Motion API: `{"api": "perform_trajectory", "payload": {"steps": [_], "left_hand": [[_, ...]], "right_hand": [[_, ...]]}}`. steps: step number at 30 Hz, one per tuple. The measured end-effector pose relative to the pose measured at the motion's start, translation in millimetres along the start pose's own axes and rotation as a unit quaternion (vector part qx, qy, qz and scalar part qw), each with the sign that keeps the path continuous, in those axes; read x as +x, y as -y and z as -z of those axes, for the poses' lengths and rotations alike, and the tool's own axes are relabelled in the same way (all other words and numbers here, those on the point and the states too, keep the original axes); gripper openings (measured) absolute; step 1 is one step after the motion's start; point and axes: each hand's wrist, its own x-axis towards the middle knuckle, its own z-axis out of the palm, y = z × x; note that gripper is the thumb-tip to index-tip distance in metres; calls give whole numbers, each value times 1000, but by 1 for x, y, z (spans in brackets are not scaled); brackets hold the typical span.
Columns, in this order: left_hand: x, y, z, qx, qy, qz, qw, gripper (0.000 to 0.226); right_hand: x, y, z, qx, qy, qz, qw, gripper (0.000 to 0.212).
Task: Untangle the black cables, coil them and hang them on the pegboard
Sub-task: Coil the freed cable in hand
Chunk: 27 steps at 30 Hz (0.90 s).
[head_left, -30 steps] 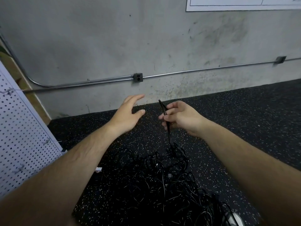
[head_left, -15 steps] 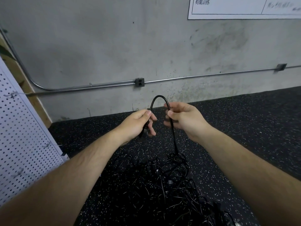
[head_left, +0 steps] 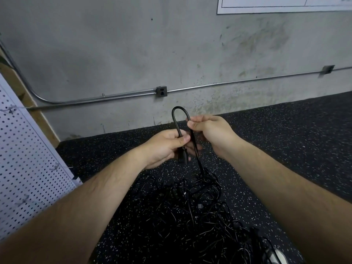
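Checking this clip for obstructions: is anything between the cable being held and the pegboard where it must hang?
No object blocks the open floor between the held cable and the pegboard on the left. The hindrance is the cable itself: below the right hand and left hand it runs down into the tangled pile, not yet freed.

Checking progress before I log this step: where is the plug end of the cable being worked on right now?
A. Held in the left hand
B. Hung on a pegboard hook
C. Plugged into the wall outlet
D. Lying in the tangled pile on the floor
A: the left hand grips the cable just above its plug end, while the right hand pinches the strand leading down to the pile.
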Motion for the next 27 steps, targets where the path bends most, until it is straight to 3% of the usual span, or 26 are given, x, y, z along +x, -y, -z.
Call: {"api": "perform_trajectory", "payload": {"steps": [4, 7, 10, 12, 15, 18, 20, 27], "left_hand": [[-1, -2, 0, 26, -60, -22, 998, 14], [1, -6, 9, 10, -139, -41, 989, 16], [1, -11, 23, -39, -199, -43, 978, 15], [-1, -11, 28, -38, -193, -43, 979, 15], [-6, -13, 27, -40, -167, -42, 984, 15], [-10, -19, 26, -38, -146, -43, 988, 16], [-13, -20, 28, -7, -145, -30, 989, 16], [-13, -13, 37, 183, -227, 1, 957, 18]], "right_hand": [[-1, -6, 4, -12, 53, 19, 998, 8], [-6, -17, 10, -93, 125, 16, 988, 16], [-11, -32, 18, -223, 226, -12, 948, 19], [-13, -43, 20, -288, 274, -33, 917, 27], [-10, -61, 17, -331, 288, -44, 897, 29], [-8, -78, 14, -409, 304, -50, 859, 9], [-7, -83, 14, -444, 296, -52, 844, 16], [0, -64, 27, -463, 190, 6, 866, 21]]}}
